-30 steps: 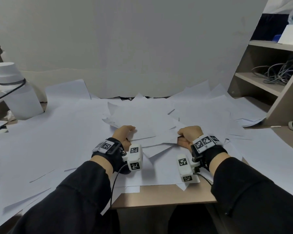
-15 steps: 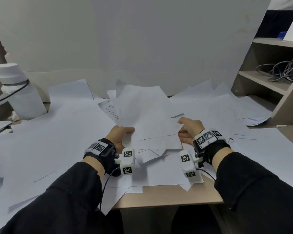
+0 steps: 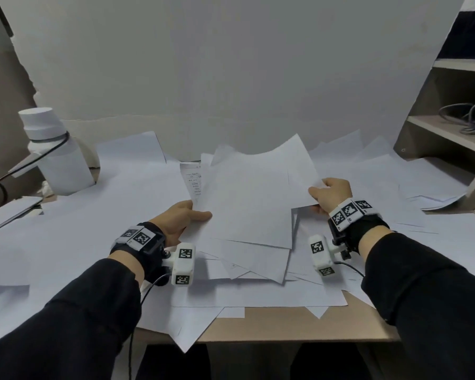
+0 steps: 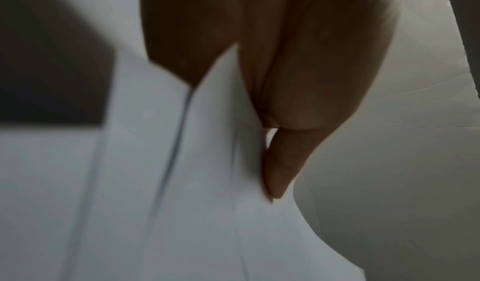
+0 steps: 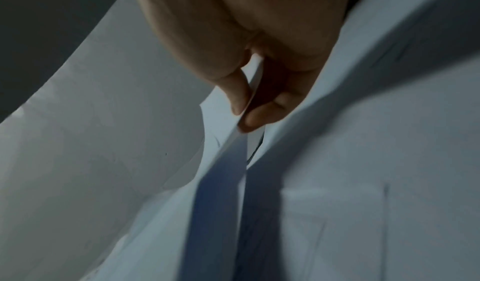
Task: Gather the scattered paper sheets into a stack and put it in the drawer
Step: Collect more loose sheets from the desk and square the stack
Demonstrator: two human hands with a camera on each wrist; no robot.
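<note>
The fingers [image 3: 200, 215] of the left hand [image 3: 180, 222] grasp the near left edge of a bundle of sheets [image 3: 247, 198], thumb on top, while the right hand [image 3: 331, 194] pinches its right edge. A second ago the bundle lay almost flat among the loose papers [image 3: 381, 193] on the desk [image 3: 272, 322]; now it is lifted and tilted up toward the wall, its far edge curling, and one printed page [image 3: 194, 181] shows at the left. Many papers are left spread across the desk, beside a white bottle [image 3: 55, 149] and under the shelf [image 3: 447, 135]. No drawer is in sight.

In the left wrist view, blurred, the left hand's fingers [image 4: 283, 166] press against the side of the sheets [image 4: 207, 182], the thumb on the other face.

In the right wrist view, the thumb and a fingertip [image 5: 257, 117] clamp several edges of the sheets [image 5: 223, 162] together.

The lift probably means squaring the bundle comes next; gathering is only partly done.
</note>
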